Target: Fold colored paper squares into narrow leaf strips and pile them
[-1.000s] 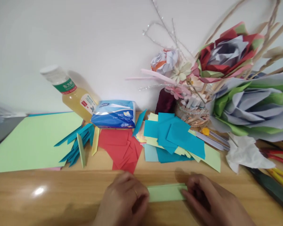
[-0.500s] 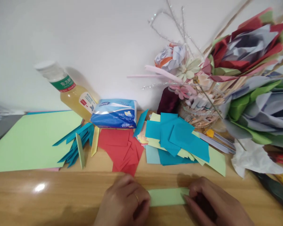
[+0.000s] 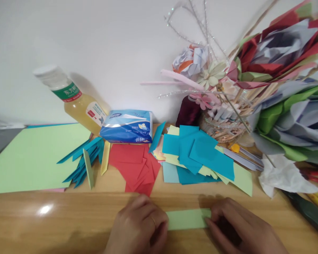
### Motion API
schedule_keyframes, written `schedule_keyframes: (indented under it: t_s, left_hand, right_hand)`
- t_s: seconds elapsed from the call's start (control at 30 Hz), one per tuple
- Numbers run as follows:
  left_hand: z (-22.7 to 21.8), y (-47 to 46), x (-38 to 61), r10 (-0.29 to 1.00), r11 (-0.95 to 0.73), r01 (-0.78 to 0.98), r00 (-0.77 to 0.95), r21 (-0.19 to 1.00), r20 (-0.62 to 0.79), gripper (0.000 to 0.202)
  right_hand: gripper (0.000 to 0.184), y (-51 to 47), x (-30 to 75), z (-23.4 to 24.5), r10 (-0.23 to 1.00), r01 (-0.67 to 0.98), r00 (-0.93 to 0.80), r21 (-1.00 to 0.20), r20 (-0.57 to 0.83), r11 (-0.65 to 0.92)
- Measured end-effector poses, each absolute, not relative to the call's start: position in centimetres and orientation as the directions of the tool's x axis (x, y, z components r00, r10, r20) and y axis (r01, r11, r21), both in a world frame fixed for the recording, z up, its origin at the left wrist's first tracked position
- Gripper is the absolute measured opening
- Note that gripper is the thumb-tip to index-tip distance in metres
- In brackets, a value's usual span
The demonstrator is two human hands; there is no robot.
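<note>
A folded light-green paper strip [image 3: 188,218] lies flat on the wooden table [image 3: 55,218] near its front edge. My left hand [image 3: 137,227], fingers curled and a ring on one finger, presses the strip's left end. At the strip's right end my right hand [image 3: 241,229] pinches and presses the paper with bent fingers. Both hands rest on the tabletop, touching the strip.
Behind the strip lie red paper squares [image 3: 134,165], blue and green squares [image 3: 201,155] and folded blue strips [image 3: 84,158]. A large green sheet [image 3: 34,155] sits left. A drink bottle [image 3: 71,98], tissue pack [image 3: 127,126] and basket of paper flowers [image 3: 254,88] line the wall.
The hands and the strip stay almost still; only the view has shifted slightly.
</note>
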State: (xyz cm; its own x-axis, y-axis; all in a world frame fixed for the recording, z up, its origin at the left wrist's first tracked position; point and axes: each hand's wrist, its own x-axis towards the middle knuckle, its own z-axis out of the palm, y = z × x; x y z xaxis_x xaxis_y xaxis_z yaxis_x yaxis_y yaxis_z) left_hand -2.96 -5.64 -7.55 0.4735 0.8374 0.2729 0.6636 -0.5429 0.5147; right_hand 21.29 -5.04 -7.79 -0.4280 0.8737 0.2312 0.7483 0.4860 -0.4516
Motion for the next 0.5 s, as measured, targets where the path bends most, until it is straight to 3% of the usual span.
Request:
schedule_keyframes:
  t_s: [0.5]
  left_hand:
    - [-7.34,-5.61,-3.21,0.836,-0.54,0.645,0.485,0.541,0.257,0.014]
  right_hand:
    - [0.013,-4.76,21.35,-7.68,0.873,0.75,-0.44,-0.447,0.211,0.486]
